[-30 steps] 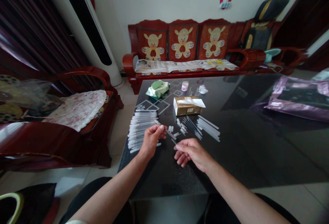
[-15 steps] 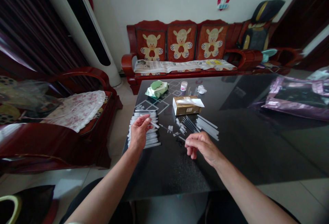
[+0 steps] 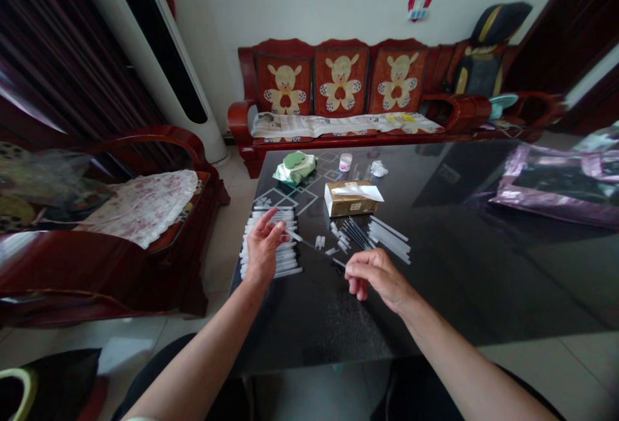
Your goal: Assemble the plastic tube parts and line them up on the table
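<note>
My left hand (image 3: 261,248) pinches a white pen barrel (image 3: 294,236) over the left of the table, its index finger raised off it. A slim pen refill (image 3: 339,262) is held between the thumb and fingertips of my right hand (image 3: 376,274). Its thin dark end points at the barrel's open end; whether it has entered cannot be made out. Below my left hand lies a row of white pens (image 3: 286,267). Small white caps (image 3: 341,238), dark refills (image 3: 356,233) and loose translucent barrels (image 3: 391,240) lie beyond my right hand. Small black parts (image 3: 337,268) are beside its fingertips.
On the dark glossy table (image 3: 309,331) stand a gold-brown tissue box (image 3: 352,207), a green wipes pack (image 3: 296,166), a small white cup (image 3: 345,162) and crumpled tissue (image 3: 379,168). A purple plastic bag (image 3: 546,198) lies right. A red wooden sofa (image 3: 338,137) stands behind.
My left index finger has lifted away from the barrel. My right hand has shifted slightly left, bringing the refill closer to the barrel.
</note>
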The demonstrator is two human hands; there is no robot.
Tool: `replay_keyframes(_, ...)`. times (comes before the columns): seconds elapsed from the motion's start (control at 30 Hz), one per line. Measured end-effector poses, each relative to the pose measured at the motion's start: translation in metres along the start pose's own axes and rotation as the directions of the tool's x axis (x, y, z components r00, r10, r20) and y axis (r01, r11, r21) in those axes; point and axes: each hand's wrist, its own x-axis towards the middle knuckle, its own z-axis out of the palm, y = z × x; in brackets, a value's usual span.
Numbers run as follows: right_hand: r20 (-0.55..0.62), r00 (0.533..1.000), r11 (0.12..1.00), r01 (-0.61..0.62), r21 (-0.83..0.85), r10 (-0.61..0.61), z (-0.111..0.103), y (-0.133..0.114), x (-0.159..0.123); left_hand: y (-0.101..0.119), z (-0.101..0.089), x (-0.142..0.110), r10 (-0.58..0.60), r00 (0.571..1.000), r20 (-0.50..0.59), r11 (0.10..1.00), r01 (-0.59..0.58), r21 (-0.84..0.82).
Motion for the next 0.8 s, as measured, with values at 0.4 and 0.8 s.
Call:
replay_keyframes(0.4,0.043,0.999,0.989,0.031,-0.148,-0.025,0.000,0.006,0.002,-0.008,0.011,-0.020,-0.206,0.972,0.116,0.977,0.211,-0.034)
replay_keyframes(0.8,0.152,0.987,0.966,0.093,-0.242,-0.057,0.004,0.011,0.004,-0.016,0.022,-0.042,-0.448,0.864,0.230,0.875,0.477,-0.087)
